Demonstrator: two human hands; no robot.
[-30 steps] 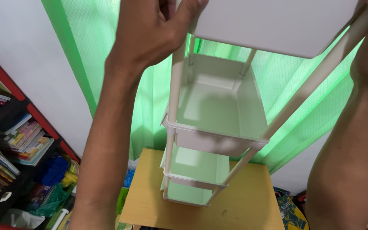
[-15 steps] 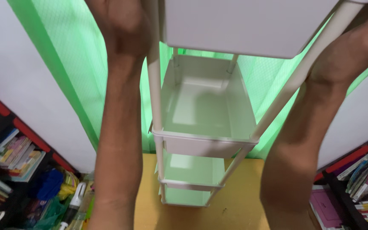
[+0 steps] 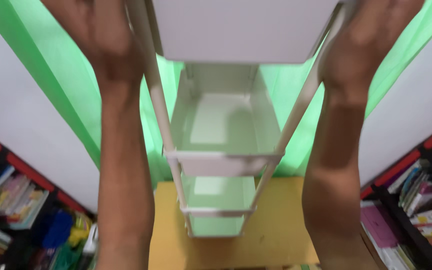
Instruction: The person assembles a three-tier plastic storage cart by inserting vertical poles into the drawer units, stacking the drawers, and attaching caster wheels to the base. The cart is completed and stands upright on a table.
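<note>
Against green curtains [image 3: 51, 75], a white four-tier tray rack [image 3: 223, 150] on a yellow table [image 3: 286, 225], both hands' grip unclear.

A: Are any packages, labels, signs or screens visible?

B: No signs or screens. Blurred coloured bags or packages [image 3: 61, 235], blue, yellow and green, lie heaped at lower left.

A: Any labels?

B: None can be made out; everything there is too blurred to tell more.
</note>
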